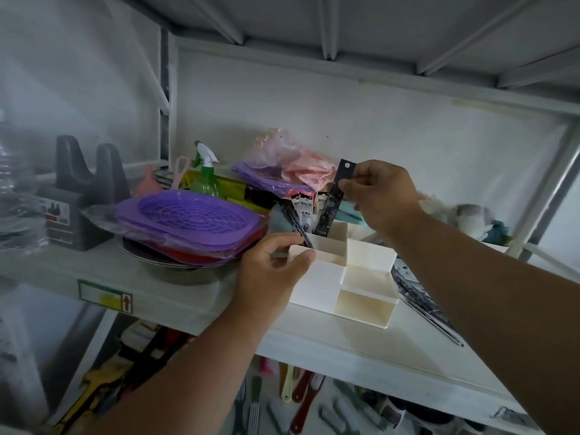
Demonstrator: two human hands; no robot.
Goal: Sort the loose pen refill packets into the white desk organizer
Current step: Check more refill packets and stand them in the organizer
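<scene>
A white desk organizer (pixel 361 304) with several compartments stands on the shelf. My left hand (pixel 271 271) grips its near left wall. My right hand (pixel 381 196) pinches the top of a long black refill packet (pixel 332 202), whose lower end dips into the tall back compartment. Several other refill packets (pixel 303 211) with white and red labels stand upright in that same back compartment. More dark packets (pixel 417 296) lie flat on the shelf to the right of the organizer, partly hidden by my right forearm.
Purple plastic trays (pixel 188 221) stacked on a metal bowl sit left of the organizer. Behind are a green spray bottle (pixel 205 174), pink and purple bags (pixel 292 164) and a dark stand (pixel 81 196). A shelf post (pixel 546 196) rises at right. Brushes lie on the lower shelf.
</scene>
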